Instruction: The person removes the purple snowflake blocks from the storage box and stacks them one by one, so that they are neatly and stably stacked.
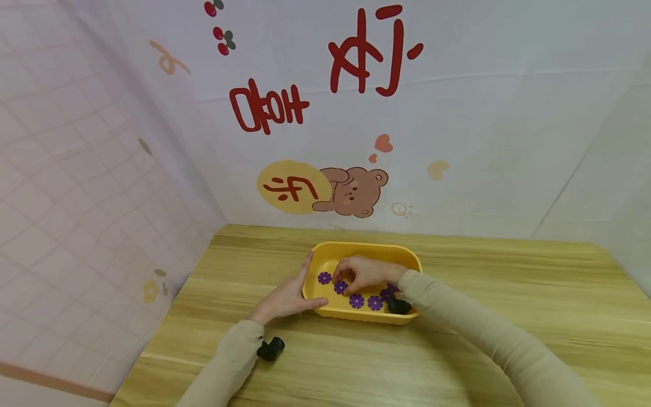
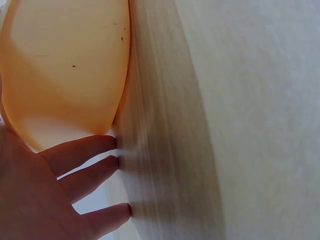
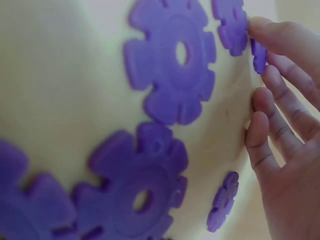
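A yellow plastic tray point(image 1: 366, 317) stands on the table, with several purple notched building discs point(image 1: 356, 301) inside. At the tray's left end, my left hand point(image 1: 287, 297) holds it, thumb over the near rim and index finger along the outer wall. The left wrist view shows the other fingers spread against the outside of the tray point(image 2: 70, 65). My right hand point(image 1: 363, 272) reaches into the tray and pinches one purple disc point(image 3: 259, 56) between thumb and fingers. Other discs point(image 3: 172, 60) lie nearer the right wrist camera. The right forearm covers part of the tray's right end.
The wood-grain table point(image 1: 508, 282) extends to both sides and in front of the tray. A white printed cloth point(image 1: 488, 141) hangs behind it, and another with a grid pattern point(image 1: 76, 169) hangs at the left. Small black cameras point(image 1: 271, 349) sit at the wrists.
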Demonstrator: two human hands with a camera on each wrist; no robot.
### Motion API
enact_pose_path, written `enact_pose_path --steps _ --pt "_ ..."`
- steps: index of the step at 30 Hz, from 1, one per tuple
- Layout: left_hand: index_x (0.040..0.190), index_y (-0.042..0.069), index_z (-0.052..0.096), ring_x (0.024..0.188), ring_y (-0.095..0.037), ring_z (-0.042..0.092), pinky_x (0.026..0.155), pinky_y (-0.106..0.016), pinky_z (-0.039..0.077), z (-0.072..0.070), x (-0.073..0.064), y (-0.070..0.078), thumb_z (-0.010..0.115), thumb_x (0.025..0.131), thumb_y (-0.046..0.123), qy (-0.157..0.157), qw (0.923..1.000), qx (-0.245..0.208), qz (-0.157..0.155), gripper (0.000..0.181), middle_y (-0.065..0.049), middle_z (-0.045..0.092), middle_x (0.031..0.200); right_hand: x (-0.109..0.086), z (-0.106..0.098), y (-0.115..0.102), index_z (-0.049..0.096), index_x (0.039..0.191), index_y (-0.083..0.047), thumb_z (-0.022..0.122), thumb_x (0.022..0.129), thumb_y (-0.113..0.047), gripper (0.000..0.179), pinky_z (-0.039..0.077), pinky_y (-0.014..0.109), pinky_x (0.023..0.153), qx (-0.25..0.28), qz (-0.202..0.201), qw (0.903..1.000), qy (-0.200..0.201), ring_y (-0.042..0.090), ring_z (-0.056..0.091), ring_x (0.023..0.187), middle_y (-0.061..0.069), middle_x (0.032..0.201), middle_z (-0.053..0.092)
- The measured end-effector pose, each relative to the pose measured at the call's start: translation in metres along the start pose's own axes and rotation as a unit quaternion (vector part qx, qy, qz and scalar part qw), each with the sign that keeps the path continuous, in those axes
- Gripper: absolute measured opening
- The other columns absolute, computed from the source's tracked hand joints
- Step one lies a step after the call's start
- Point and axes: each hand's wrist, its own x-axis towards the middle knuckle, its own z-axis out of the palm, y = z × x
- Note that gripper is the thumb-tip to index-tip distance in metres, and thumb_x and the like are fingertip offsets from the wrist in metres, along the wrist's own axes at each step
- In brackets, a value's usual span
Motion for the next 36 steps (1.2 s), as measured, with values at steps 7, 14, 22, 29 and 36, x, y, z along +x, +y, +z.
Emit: enact_pose_path --steps 7,14,22,29,36 --pt "0.155 0.023 -0.012 0.091 -0.018 0.056 0.094 -0.043 0.045 -0.002 0.0 -0.001 0.07 0.083 0.055 0.001 1.0 0.003 0.004 0.114 -0.027 0.042 0.141 0.003 0.001 0.001 0.068 0.108 -0.007 0.079 0.08 -0.019 0.032 0.045 0.024 0.07 -0.012 -0.003 0.9999 0.008 0.011 0.05 0.079 -0.004 0.097 0.06" --pt "0.155 0.026 -0.011 0.104 -0.024 0.056 0.099 -0.046 0.042 -0.001 0.001 0.002 0.07 0.083 0.054 0.004 1.0 0.005 0.003 0.112 -0.027 0.035 0.146 -0.002 -0.005 -0.005 0.065 0.109 -0.007 0.079 0.078 -0.015 0.035 0.047 0.027 0.074 0.017 0.0 0.9994 0.032 0.016 0.052 0.083 -0.002 0.096 0.059" --pt "0.155 0.028 -0.011 0.099 -0.023 0.057 0.098 -0.046 0.041 0.003 0.002 0.004 0.072 0.084 0.049 0.002 1.0 -0.002 0.004 0.111 -0.026 0.039 0.144 -0.008 -0.012 -0.013 0.064 0.11 -0.003 0.078 0.079 -0.009 0.034 0.051 0.032 0.082 0.039 -0.025 0.998 0.043 0.018 0.056 0.09 0.0 0.102 0.059" --pt "0.155 0.024 -0.011 0.096 -0.02 0.058 0.097 -0.045 0.042 0.005 0.001 0.002 0.072 0.085 0.044 -0.001 0.9999 -0.013 0.011 0.111 -0.025 0.041 0.143 -0.015 -0.018 -0.022 0.063 0.11 -0.001 0.074 0.079 -0.004 0.033 0.051 0.035 0.085 0.062 -0.04 0.9963 0.043 0.017 0.057 0.093 0.001 0.103 0.061" --pt "0.156 0.021 -0.009 0.109 -0.025 0.056 0.1 -0.047 0.04 0.002 0.0 0.002 0.073 0.085 0.045 0.006 0.9999 -0.013 0.01 0.111 -0.025 0.035 0.147 -0.023 -0.035 -0.032 0.063 0.111 -0.003 0.074 0.08 -0.004 0.033 0.051 0.035 0.084 0.044 -0.035 0.9969 0.055 0.016 0.058 0.094 0.001 0.104 0.061"
